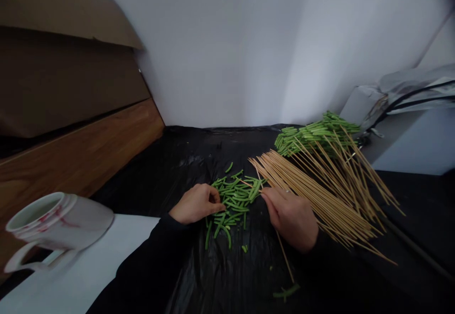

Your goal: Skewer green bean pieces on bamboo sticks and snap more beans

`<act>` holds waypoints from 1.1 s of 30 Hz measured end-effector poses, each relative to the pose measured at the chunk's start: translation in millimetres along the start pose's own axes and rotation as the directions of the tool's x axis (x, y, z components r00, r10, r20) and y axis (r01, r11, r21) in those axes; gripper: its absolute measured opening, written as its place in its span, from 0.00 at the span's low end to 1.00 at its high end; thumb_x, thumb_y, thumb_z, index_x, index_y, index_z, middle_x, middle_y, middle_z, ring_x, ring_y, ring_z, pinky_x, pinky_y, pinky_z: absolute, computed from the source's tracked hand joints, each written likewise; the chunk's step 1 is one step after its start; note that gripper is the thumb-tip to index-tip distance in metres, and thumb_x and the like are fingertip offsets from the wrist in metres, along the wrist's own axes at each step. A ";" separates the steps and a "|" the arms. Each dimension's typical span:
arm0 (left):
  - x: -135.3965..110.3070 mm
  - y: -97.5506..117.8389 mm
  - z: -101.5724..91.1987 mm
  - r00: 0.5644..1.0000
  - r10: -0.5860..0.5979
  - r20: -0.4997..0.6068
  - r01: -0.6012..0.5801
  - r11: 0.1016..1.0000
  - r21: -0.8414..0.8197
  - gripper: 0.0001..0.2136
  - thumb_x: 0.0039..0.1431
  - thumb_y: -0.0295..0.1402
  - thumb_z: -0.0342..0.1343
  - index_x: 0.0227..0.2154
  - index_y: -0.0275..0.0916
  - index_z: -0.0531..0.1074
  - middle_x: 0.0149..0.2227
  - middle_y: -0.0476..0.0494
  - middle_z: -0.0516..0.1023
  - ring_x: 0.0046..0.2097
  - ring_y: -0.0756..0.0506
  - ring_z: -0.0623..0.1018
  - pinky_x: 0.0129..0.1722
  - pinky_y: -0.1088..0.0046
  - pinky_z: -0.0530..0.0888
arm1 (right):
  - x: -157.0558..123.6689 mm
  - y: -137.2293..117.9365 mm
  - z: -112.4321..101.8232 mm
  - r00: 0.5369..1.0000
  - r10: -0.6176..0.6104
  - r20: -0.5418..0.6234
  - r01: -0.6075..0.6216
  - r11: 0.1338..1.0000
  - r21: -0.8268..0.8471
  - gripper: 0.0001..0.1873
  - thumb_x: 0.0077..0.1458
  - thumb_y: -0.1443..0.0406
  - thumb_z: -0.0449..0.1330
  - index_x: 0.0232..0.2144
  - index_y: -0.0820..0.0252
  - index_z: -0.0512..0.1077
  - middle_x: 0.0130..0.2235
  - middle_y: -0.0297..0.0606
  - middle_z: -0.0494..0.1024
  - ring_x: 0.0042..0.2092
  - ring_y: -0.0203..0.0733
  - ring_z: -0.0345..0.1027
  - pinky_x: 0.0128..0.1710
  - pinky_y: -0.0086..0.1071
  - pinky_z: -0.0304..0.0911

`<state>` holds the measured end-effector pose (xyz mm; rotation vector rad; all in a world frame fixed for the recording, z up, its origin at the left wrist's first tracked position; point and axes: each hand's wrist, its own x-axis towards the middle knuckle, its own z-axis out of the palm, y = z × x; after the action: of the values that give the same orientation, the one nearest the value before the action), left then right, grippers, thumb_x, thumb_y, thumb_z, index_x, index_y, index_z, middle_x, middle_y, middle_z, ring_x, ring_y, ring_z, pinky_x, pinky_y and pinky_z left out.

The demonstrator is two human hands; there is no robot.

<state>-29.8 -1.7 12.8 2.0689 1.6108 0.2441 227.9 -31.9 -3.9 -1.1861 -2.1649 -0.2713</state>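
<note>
Right fingers (273, 198) tight around skewer (285, 257)

Green beans (236, 195) and straw-tan skewers (309, 186) against a black plastic sheet (202, 155)

The loose beans are mid green, the stacked beans (320, 131) a lighter green; grey streaks of shine pattern the sheet, and the black sleeves (145, 262) nearly match it. The mug (85, 221) is white with pinkish-red streaks and smudges (the strongest red in view), the surface (131, 238) under it plain white. Warm brown, darker-grained wood (92, 136) sits below dull brown cardboard (60, 72); the wall (209, 43) is pale grey, the cables (419, 95) black.
</note>
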 end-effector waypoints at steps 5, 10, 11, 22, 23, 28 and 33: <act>2.5 -0.5 -1.9 0.989 0.042 -0.143 -0.075 0.968 -0.238 0.14 0.54 0.44 0.56 0.29 0.38 0.78 0.28 0.46 0.78 0.30 0.47 0.73 0.30 0.74 0.64 | -0.1 -0.4 0.3 1.000 0.000 -0.015 0.000 1.000 0.018 0.13 0.62 0.69 0.49 0.33 0.61 0.73 0.25 0.37 0.73 0.28 0.36 0.65 0.28 0.29 0.53; 4.1 10.3 -2.9 0.984 -0.004 -0.177 -0.109 0.776 -0.622 0.14 0.51 0.43 0.61 0.30 0.35 0.78 0.26 0.47 0.76 0.29 0.49 0.70 0.32 0.74 0.66 | -1.1 -3.5 -1.0 0.999 -0.008 -0.032 0.009 0.999 0.035 0.11 0.61 0.70 0.50 0.34 0.61 0.73 0.26 0.36 0.74 0.28 0.36 0.66 0.29 0.29 0.54; 4.2 12.6 -1.5 0.986 -0.013 -0.165 -0.107 0.711 -0.695 0.14 0.51 0.42 0.62 0.30 0.34 0.78 0.26 0.47 0.76 0.29 0.50 0.70 0.32 0.75 0.66 | -1.3 -4.5 -1.4 0.999 -0.011 -0.036 0.012 0.999 0.046 0.11 0.61 0.70 0.51 0.34 0.61 0.73 0.27 0.36 0.74 0.28 0.37 0.67 0.29 0.30 0.54; 3.6 24.8 8.8 0.996 -0.087 0.012 0.030 0.214 -0.976 0.14 0.42 0.35 0.71 0.32 0.33 0.80 0.33 0.44 0.80 0.30 0.54 0.73 0.32 0.81 0.68 | -1.1 -10.5 -2.8 0.997 -0.057 -0.047 0.062 0.994 0.095 0.12 0.61 0.71 0.50 0.38 0.62 0.74 0.28 0.38 0.75 0.31 0.38 0.68 0.32 0.30 0.57; 3.2 25.4 8.4 0.997 -0.079 0.020 0.036 0.202 -0.979 0.14 0.42 0.35 0.71 0.32 0.33 0.80 0.34 0.43 0.80 0.30 0.55 0.73 0.31 0.82 0.68 | -1.3 -10.4 -2.6 0.997 -0.059 -0.046 0.063 0.994 0.094 0.12 0.60 0.72 0.51 0.38 0.62 0.74 0.28 0.38 0.75 0.31 0.38 0.68 0.32 0.31 0.56; 3.0 26.9 8.7 0.996 -0.086 0.022 0.036 0.159 -0.987 0.13 0.41 0.33 0.71 0.31 0.33 0.80 0.31 0.44 0.80 0.28 0.55 0.74 0.29 0.83 0.69 | -1.6 -10.1 -0.9 0.998 -0.051 -0.041 0.054 0.995 0.088 0.11 0.61 0.70 0.51 0.39 0.62 0.74 0.29 0.37 0.75 0.30 0.38 0.68 0.31 0.32 0.55; 4.9 26.3 10.2 0.989 -0.147 0.009 0.026 0.114 -0.993 0.15 0.34 0.31 0.74 0.28 0.34 0.79 0.28 0.46 0.81 0.27 0.55 0.75 0.29 0.82 0.70 | -1.3 -9.8 0.6 0.998 -0.056 -0.043 0.059 0.994 0.091 0.12 0.61 0.70 0.50 0.39 0.62 0.74 0.29 0.36 0.75 0.29 0.38 0.67 0.30 0.33 0.54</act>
<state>-1.4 -4.4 16.1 0.8143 0.9853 1.0806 220.2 -38.1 -4.0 -1.0595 -2.1547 -0.2162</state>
